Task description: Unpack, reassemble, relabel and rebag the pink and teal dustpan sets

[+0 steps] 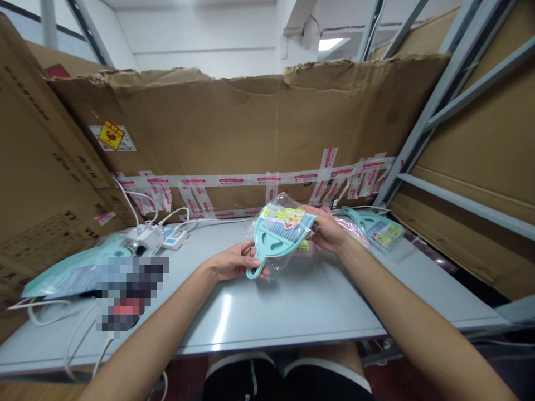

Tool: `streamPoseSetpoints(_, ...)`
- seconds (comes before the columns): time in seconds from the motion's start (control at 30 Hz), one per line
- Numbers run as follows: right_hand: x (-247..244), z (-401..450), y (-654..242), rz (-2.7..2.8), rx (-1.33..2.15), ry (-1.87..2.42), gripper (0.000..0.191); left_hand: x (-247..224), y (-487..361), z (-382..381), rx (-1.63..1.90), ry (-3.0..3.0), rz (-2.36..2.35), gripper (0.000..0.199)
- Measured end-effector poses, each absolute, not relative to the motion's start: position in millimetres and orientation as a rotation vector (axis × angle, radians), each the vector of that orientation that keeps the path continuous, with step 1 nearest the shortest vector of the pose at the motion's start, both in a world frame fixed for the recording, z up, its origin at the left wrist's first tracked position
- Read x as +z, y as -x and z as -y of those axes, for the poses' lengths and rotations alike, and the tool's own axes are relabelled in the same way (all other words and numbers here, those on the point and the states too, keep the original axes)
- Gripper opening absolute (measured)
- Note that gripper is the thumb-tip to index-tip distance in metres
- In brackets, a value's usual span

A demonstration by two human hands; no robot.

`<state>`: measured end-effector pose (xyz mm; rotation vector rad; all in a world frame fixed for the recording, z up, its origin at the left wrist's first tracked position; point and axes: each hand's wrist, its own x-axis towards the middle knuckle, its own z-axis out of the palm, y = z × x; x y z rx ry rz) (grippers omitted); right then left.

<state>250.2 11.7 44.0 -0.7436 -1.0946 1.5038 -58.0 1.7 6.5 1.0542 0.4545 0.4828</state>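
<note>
The left hand (232, 263) cups the lower part of a teal hand brush (273, 242) sealed in a clear plastic bag, with fingers curled near its handle. The right hand (328, 231) pinches the bag's right side between thumb and fingers. The brush is held over the middle of the grey table (271, 312), toward the far edge. Just right lie a pink packaged item (353, 229) and a second teal brush (370, 223). At far left, a power strip (174, 239) sits near a teal bagged item (71, 275). A cardboard wall (234, 122) stands along the far edge.
</note>
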Motion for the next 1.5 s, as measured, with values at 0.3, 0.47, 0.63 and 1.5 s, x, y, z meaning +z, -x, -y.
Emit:
streamPoseSetpoints(0.3,53,-16,-267,1.203,1.401,0.736,0.04,11,65,-5,0.455,-1.187,-0.469,0.059)
streamPoseSetpoints(0.47,51,-18,-271,1.204,1.46,0.75,0.043,12,69,-8,0.434,-1.22,-0.463,0.066)
streamPoseSetpoints(0.63,50,-21,-274,1.193,1.448,0.793,0.048,14,71,-8,0.451,-1.222,-0.513,0.083)
streamPoseSetpoints(1.5,52,-26,-285,1.199,1.404,0.874,0.049,27,66,-1,0.497,-1.312,-0.717,0.039)
